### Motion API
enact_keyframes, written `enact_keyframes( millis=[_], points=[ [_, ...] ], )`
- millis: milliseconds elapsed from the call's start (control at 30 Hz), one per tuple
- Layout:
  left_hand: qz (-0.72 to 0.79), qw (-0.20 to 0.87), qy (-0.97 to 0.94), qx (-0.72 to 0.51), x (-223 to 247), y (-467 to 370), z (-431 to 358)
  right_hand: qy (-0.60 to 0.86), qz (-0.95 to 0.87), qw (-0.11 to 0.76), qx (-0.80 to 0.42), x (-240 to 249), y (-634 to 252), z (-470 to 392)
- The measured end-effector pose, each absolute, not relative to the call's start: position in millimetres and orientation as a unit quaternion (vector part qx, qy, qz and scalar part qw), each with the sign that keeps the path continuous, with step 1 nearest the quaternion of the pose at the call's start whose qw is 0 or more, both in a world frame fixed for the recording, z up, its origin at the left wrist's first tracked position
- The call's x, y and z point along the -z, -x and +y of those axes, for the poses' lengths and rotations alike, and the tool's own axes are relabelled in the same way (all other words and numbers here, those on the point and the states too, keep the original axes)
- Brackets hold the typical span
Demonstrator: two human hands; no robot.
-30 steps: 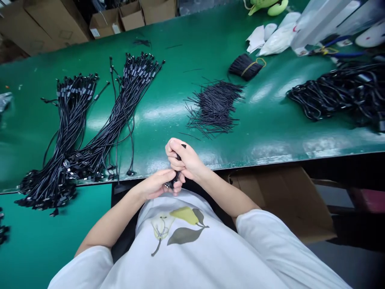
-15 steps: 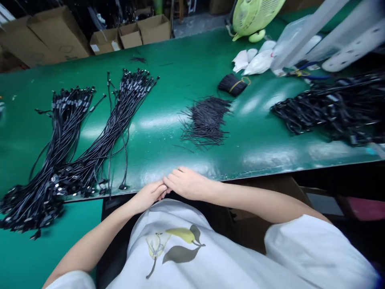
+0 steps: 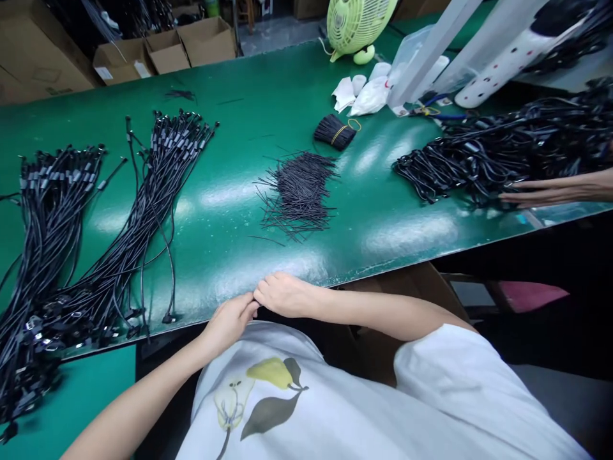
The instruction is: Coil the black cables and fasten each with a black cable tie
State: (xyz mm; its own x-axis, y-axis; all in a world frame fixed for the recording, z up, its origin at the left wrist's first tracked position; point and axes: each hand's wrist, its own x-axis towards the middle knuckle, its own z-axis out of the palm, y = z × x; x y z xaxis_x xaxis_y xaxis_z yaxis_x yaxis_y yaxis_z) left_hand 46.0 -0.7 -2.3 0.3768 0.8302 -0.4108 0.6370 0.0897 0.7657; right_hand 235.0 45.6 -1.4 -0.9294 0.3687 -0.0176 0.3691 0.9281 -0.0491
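Cables (image 3: pixel 165 172) lie bundled on the bench (image 3: pixel 225 160), to the left, likely light and limp, best gripped mid-length; left hand (image 3: pixel 228 319) and right hand (image 3: pixel 283 294) press together, hiding anything pinched.

Green tabletop (image 3: pixel 225 185): 2 cable bundles (image 3: pixel 160 176) left of left hand (image 3: pixel 230 319); thin black strips (image 3: pixel 302 191) beyond right hand (image 3: pixel 282 294); cable heap (image 3: pixel 479 150) rightward.

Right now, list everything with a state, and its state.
Left hand: curled, touching right
Right hand: curled, contents hidden
Cable bunches: laid lengthwise
Thin strips: loose pile
Strip bundle: banded in yellow
Looped cables: heaped
Other person's hand: at looped cables
Far box: open
Fan: running unclear
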Motion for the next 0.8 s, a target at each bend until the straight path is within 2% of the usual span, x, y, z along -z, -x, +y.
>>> enact_keyframes(
  millis=[67, 167, 300, 400, 600, 800],
  points=[
    [0.559, 0.507, -0.646, -0.114, 7, -50, 0, -0.198, 0.979, -0.013, 0.051, 3, -236, 46],
    [0.546, 0.591, -0.566, -0.179, 11, -46, 0, -0.227, 0.964, -0.099, 0.099, 0, -250, 54],
    [0.547, 0.663, -0.378, -0.344, 8, -29, 2, -0.444, 0.857, -0.238, 0.111, 3, -292, 82],
    [0.527, 0.688, -0.29, -0.406, 6, -19, 3, -0.564, 0.796, -0.21, 0.061, 15, -314, 104],
    [0.494, 0.718, -0.225, -0.436, 6, -25, -1, -0.517, 0.847, -0.107, 0.057, 30, -279, 111],
    [0.521, 0.684, -0.254, -0.442, 1, -31, -6, -0.529, 0.836, -0.148, 0.016, 46, -255, 102]
  ],
)
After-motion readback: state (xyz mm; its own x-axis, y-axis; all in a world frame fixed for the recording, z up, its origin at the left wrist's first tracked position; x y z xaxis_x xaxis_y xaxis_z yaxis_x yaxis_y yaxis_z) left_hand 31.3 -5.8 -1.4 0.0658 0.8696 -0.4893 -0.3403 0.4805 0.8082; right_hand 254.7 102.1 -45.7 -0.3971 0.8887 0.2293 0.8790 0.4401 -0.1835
